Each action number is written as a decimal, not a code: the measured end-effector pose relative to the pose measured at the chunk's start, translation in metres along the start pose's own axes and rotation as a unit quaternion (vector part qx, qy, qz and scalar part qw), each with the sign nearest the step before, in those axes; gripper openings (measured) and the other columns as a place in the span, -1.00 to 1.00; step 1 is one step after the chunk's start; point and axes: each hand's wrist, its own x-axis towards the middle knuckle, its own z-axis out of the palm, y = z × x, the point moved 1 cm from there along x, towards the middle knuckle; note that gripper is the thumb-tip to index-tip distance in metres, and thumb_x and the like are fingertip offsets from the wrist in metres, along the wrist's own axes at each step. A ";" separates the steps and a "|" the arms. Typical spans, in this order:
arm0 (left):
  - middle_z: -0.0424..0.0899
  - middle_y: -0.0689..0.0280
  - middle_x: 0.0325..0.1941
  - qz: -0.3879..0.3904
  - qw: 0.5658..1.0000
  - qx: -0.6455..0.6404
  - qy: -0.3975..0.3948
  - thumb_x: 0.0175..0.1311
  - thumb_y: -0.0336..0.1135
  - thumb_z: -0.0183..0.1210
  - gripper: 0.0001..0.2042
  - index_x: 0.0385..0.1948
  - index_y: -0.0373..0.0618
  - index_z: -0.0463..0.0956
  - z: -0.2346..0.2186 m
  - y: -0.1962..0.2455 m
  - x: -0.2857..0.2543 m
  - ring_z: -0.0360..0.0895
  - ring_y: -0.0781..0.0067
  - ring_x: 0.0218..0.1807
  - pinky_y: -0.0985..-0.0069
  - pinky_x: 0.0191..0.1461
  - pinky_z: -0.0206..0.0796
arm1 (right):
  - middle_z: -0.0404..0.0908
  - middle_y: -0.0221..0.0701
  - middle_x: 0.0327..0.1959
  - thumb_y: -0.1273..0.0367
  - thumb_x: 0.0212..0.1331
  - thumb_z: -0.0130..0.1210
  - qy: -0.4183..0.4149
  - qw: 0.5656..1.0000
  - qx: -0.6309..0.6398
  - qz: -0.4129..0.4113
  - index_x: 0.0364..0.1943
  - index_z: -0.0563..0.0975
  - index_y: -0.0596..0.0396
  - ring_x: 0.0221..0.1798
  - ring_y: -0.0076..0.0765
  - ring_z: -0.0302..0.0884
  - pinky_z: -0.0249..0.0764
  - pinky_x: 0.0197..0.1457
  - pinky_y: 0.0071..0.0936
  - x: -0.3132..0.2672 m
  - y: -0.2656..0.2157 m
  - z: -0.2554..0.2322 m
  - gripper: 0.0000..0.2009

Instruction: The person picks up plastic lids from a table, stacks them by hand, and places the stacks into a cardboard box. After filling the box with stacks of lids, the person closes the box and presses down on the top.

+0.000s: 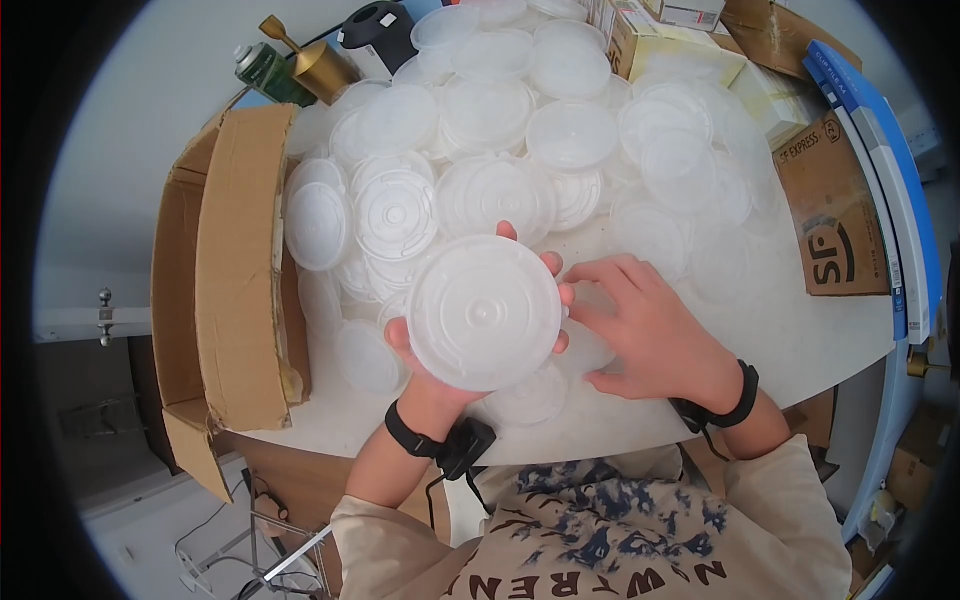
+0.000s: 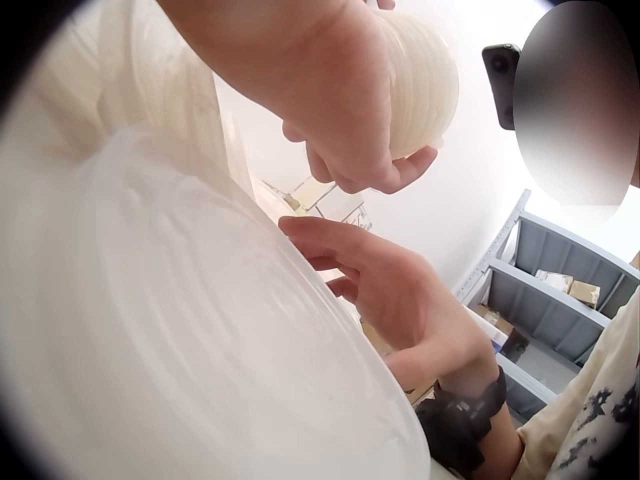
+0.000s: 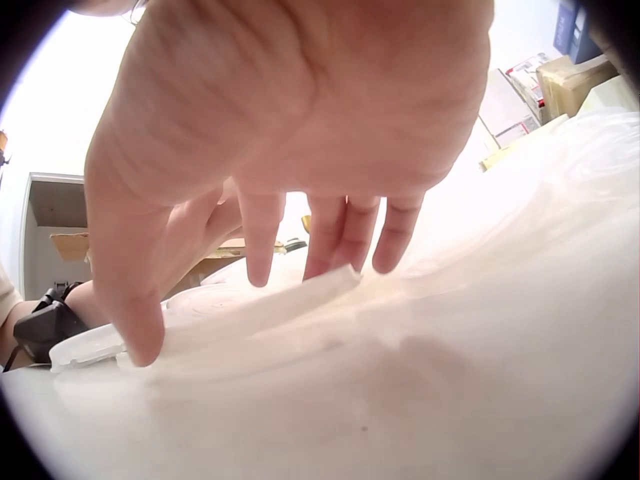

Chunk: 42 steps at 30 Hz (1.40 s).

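Note:
My left hand [image 1: 430,365] grips a stack of round, translucent plastic lids [image 1: 484,312] from below, its fingertips curled up around the rims. The stack's ribbed side [image 2: 428,85] shows in the left wrist view. Just right of it, my right hand [image 1: 655,335] reaches palm down, fingers apart and loosely bent, over another clear lid [image 3: 250,312] low by the tabletop. The thumb [image 3: 145,335] overlaps that lid's rim in the right wrist view, while the other fingers hang near its far side.
Heaps of loose lids [image 1: 487,110] cover the middle and back of the white table [image 1: 780,340]. An open cardboard box [image 1: 240,250] stands at the left edge, a brown carton [image 1: 830,205] and blue binder [image 1: 880,130] at the right. A green can [image 1: 268,72] is at back left.

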 end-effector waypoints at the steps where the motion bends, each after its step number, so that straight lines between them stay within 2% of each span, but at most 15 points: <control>1: 0.20 0.09 0.36 0.000 1.000 0.000 0.000 -0.36 0.22 0.51 0.12 0.39 0.19 0.07 0.000 0.001 0.000 0.22 -0.15 0.36 -0.09 0.14 0.27 | 0.34 -0.25 0.13 0.40 -0.35 0.39 0.000 1.000 0.000 0.000 0.16 0.46 -0.04 0.16 -0.10 0.28 0.29 0.21 -0.22 0.000 0.000 -0.001 -0.26; 6: 0.23 0.05 0.36 0.009 0.999 0.039 0.028 -0.34 0.27 0.48 0.11 0.39 0.17 0.09 0.001 0.003 -0.002 0.25 -0.14 0.34 -0.07 0.13 0.28 | 0.28 -0.23 0.18 0.39 -0.33 0.39 0.108 0.990 -0.018 0.090 0.19 0.45 -0.05 0.19 -0.03 0.20 0.25 0.22 -0.18 0.003 0.000 -0.006 -0.24; 7: 0.23 0.05 0.36 0.009 0.999 0.039 0.028 -0.34 0.27 0.48 0.11 0.39 0.17 0.09 0.001 0.002 -0.001 0.25 -0.14 0.34 -0.07 0.13 0.28 | 0.28 -0.23 0.18 0.39 -0.33 0.39 0.107 0.990 -0.018 0.090 0.19 0.45 -0.05 0.19 -0.03 0.20 0.25 0.22 -0.18 0.004 -0.001 -0.006 -0.24; 9: 0.23 0.03 0.37 0.016 0.999 0.027 0.005 -0.31 0.28 0.46 0.10 0.39 0.16 0.08 0.001 0.000 0.001 0.26 -0.14 0.33 -0.06 0.12 0.29 | 0.28 -0.23 0.18 0.38 -0.31 0.41 0.209 0.967 -0.001 0.142 0.21 0.43 -0.04 0.19 -0.03 0.20 0.23 0.23 -0.16 0.003 -0.001 -0.009 -0.23; 10: 0.23 0.03 0.37 0.016 0.999 0.027 0.005 -0.31 0.28 0.46 0.10 0.39 0.16 0.08 0.001 0.000 0.001 0.26 -0.14 0.33 -0.06 0.12 0.29 | 0.28 -0.23 0.18 0.38 -0.31 0.41 0.209 0.967 -0.002 0.142 0.21 0.43 -0.04 0.19 -0.03 0.20 0.23 0.23 -0.16 0.003 0.001 -0.009 -0.23; 12: 0.25 0.01 0.36 0.020 0.999 0.037 0.028 -0.29 0.25 0.45 0.09 0.40 0.15 0.07 0.002 0.001 0.000 0.26 -0.17 0.34 -0.10 0.15 0.29 | 0.28 -0.23 0.20 0.34 -0.31 0.43 0.306 0.942 0.005 0.137 0.23 0.41 -0.01 0.18 -0.07 0.22 0.25 0.20 -0.19 0.002 0.006 -0.011 -0.20; 13: 0.25 0.01 0.36 0.020 0.999 0.037 0.028 -0.29 0.25 0.45 0.09 0.40 0.15 0.07 0.003 0.001 0.000 0.26 -0.17 0.34 -0.10 0.15 0.29 | 0.28 -0.23 0.20 0.34 -0.31 0.43 0.306 0.942 0.005 0.137 0.23 0.41 -0.01 0.18 -0.07 0.22 0.25 0.20 -0.19 0.001 0.007 -0.012 -0.20; 15: 0.25 0.02 0.36 0.006 0.994 0.090 0.061 -0.25 0.16 0.44 0.07 0.41 0.10 0.05 0.007 0.001 0.000 0.27 -0.14 0.35 -0.13 0.22 0.28 | 0.29 -0.22 0.22 0.30 -0.33 0.46 0.326 0.933 0.110 0.101 0.22 0.42 0.02 0.17 -0.10 0.25 0.28 0.14 -0.24 0.000 0.007 -0.016 -0.19; 16: 0.25 0.02 0.36 0.006 0.994 0.090 0.061 -0.25 0.16 0.44 0.07 0.41 0.10 0.05 0.014 0.000 0.000 0.27 -0.14 0.35 -0.13 0.22 0.28 | 0.29 -0.22 0.22 0.30 -0.33 0.46 0.326 0.933 0.110 0.101 0.22 0.42 0.02 0.17 -0.10 0.25 0.28 0.14 -0.24 0.000 0.007 -0.017 -0.19; 18: 0.27 0.07 0.36 0.024 0.961 0.206 0.186 -0.19 0.05 0.40 0.03 0.42 0.05 0.03 0.028 -0.005 0.000 0.28 -0.05 0.36 -0.06 0.32 0.25 | 0.32 -0.24 0.25 0.25 -0.34 0.47 0.289 0.947 0.138 -0.006 0.18 0.46 0.03 0.15 -0.14 0.28 0.32 0.07 -0.28 0.000 0.003 -0.019 -0.21; 22: 0.29 0.13 0.36 0.006 0.951 0.221 0.217 -0.19 -0.08 0.41 0.01 0.42 0.01 0.02 0.027 -0.006 -0.001 0.29 0.08 0.38 0.09 0.37 0.23 | 0.35 -0.27 0.26 0.20 -0.33 0.48 0.220 0.965 0.136 -0.048 0.15 0.50 0.03 0.14 -0.19 0.29 0.34 0.03 -0.31 0.002 -0.003 -0.019 -0.24; 24: 0.26 0.15 0.39 -0.031 0.908 0.344 0.235 -0.37 -0.03 0.47 0.13 0.43 -0.01 0.03 0.030 -0.008 0.003 0.30 0.09 0.38 0.14 0.39 0.26 | 0.38 -0.30 0.25 0.19 -0.32 0.49 0.198 0.967 0.149 -0.054 0.14 0.52 0.02 0.10 -0.21 0.31 0.36 0.02 -0.33 0.003 -0.005 -0.017 -0.26; 31: 0.30 0.14 0.34 -0.034 0.911 0.337 0.234 -0.41 -0.12 0.44 0.07 0.38 0.04 0.10 0.029 -0.013 0.005 0.35 0.11 0.34 0.16 0.32 0.34 | 0.39 -0.28 0.25 0.18 -0.29 0.50 0.190 0.967 0.155 -0.066 0.14 0.53 0.00 0.04 -0.20 0.36 0.39 -0.01 -0.34 0.005 -0.003 -0.013 -0.27; 40: 0.27 0.08 0.35 -0.016 0.920 0.329 0.211 -0.36 -0.16 0.42 0.08 0.41 0.06 0.01 0.025 -0.016 0.005 0.31 -0.02 0.36 -0.06 0.34 0.31 | 0.39 -0.28 0.27 0.14 -0.27 0.50 0.173 0.970 0.163 -0.057 0.15 0.53 -0.03 0.09 -0.20 0.36 0.38 0.02 -0.34 0.005 -0.002 -0.009 -0.26; 42: 0.29 0.06 0.33 -0.009 0.922 0.326 0.209 -0.35 -0.14 0.42 0.08 0.41 0.07 0.01 0.025 -0.017 0.005 0.32 -0.04 0.35 -0.12 0.32 0.32 | 0.38 -0.19 0.31 0.11 -0.31 0.54 0.161 0.973 0.153 -0.061 0.13 0.52 0.06 0.12 -0.15 0.36 0.39 0.06 -0.33 0.005 0.000 -0.008 -0.22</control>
